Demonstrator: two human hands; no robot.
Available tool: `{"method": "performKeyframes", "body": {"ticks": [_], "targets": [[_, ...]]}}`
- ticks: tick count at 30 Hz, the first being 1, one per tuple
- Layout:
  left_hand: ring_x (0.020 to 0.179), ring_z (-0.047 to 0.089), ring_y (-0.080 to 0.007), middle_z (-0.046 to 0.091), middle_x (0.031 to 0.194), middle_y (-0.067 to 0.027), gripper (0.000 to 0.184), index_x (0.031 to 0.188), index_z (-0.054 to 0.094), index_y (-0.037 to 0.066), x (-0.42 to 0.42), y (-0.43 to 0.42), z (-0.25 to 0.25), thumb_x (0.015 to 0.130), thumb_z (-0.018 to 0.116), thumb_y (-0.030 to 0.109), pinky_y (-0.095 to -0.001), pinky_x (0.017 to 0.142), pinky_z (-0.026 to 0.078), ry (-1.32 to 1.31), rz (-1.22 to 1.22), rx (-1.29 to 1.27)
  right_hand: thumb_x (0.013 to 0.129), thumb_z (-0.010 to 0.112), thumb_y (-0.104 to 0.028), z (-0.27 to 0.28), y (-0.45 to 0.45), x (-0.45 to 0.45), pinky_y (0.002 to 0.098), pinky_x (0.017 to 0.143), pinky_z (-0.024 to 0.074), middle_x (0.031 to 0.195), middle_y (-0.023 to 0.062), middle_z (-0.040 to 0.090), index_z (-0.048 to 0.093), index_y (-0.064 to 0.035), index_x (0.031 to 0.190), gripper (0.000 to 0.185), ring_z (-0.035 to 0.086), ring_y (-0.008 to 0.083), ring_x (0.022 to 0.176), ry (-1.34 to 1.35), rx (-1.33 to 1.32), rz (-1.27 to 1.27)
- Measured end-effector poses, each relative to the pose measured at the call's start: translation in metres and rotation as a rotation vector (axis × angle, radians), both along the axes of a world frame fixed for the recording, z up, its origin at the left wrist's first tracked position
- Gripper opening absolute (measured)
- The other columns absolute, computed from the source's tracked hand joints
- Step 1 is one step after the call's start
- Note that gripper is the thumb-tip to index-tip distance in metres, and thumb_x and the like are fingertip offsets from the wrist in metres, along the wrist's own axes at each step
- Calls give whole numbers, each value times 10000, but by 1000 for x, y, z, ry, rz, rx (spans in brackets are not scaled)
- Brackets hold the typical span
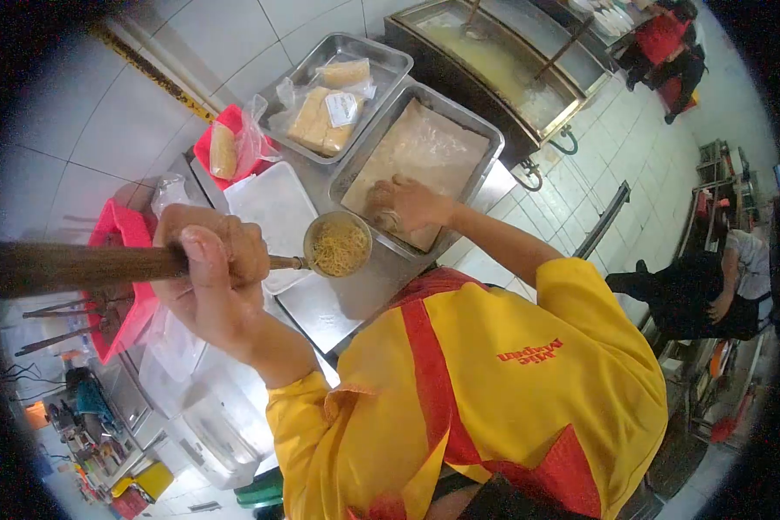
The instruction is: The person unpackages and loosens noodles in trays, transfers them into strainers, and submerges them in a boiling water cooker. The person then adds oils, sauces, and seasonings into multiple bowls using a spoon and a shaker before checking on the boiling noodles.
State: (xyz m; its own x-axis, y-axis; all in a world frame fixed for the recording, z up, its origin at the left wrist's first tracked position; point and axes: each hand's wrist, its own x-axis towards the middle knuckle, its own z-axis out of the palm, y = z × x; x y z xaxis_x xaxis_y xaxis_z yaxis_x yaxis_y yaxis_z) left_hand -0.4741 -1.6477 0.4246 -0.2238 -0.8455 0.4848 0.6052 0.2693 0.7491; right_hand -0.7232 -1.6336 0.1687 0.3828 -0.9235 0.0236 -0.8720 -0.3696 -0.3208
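Observation:
My left hand (212, 260) is wrapped round the thick wooden handle (78, 270) of a noodle strainer, whose near end looms large at the left edge. Thin yellow noodles (341, 248) fill the strainer's round basket (308, 236). My right hand (416, 204) reaches into a metal tray (494, 143) holding a pale, flat, dusty sheet (433, 147). Its fingers are curled round a small brownish clump (380, 201) that is mostly covered, so its kind is unclear. The basket hangs just left of this tray.
Bagged blocks of packed noodles (321, 121) lie in a second metal tray (397, 61). A white lid or board (269, 204) and pink baskets (113, 227) are at left. A vat of cloudy liquid (485, 52) with wooden handles stands at upper right. Other people (667, 269) are at right.

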Motion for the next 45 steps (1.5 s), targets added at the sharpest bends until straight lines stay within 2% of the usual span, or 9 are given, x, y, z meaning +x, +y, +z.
{"method": "performKeyframes", "body": {"ticks": [5,11,18,24,26,29,33,35,45], "targets": [[382,251,-55,361,570,21,247,775,402,78,6,3,2,903,606,132,-232,358,200,38,-16,-1,642,655,-207,-99,-23,-30,442,902,447,1236,147,485,502,-120,1241,625,534,362,1043,260,80,252],[377,267,-57,386,560,8,229,786,410,50,11,8,2,897,600,115,-229,358,213,18,-48,-85,752,539,-107,8,32,-7,435,870,449,1043,225,552,571,-36,1084,341,564,367,968,118,97,-429],[365,270,-55,356,513,1,292,776,404,38,2,14,5,871,638,184,-229,342,200,-14,1,-112,719,650,-152,-58,32,5,445,804,499,1027,244,596,571,-21,1067,380,586,400,952,-140,52,-263],[346,256,-56,356,493,-16,370,758,369,31,-17,10,3,890,621,268,-240,314,179,-6,-12,-177,738,584,-88,-72,26,-15,384,676,518,774,164,644,628,20,753,118,641,340,743,-182,-35,-362],[346,257,-58,351,492,-15,366,762,368,32,-26,10,5,901,607,271,-244,313,181,1,-80,-181,730,654,-73,5,37,-33,319,667,519,718,103,653,653,33,774,115,653,218,708,-1045,386,-691],[347,205,-54,284,473,19,337,766,360,74,-59,25,11,934,561,285,-243,318,158,-43,-54,-211,741,685,-56,81,55,-54,273,672,511,758,60,651,671,31,838,131,634,121,715,-1272,274,-639],[352,145,-45,219,459,52,324,754,345,121,-116,51,12,963,517,300,-237,328,127,-98,-11,-204,751,666,-40,146,86,-60,291,698,509,803,92,665,665,22,855,122,649,173,739,-1257,159,-485],[353,141,-44,216,461,54,329,750,342,125,-145,66,16,963,515,306,-238,328,127,-97,-32,-210,775,638,-24,147,101,-74,322,762,504,898,128,665,663,5,889,120,646,243,825,-594,-67,-150],[372,113,-38,178,474,56,401,677,297,152,-336,133,8,954,522,335,-240,342,86,15,94,-136,805,635,-34,100,270,-229,397,956,447,1224,164,550,599,-37,1109,306,537,347,1121,-579,-452,-503]]}}
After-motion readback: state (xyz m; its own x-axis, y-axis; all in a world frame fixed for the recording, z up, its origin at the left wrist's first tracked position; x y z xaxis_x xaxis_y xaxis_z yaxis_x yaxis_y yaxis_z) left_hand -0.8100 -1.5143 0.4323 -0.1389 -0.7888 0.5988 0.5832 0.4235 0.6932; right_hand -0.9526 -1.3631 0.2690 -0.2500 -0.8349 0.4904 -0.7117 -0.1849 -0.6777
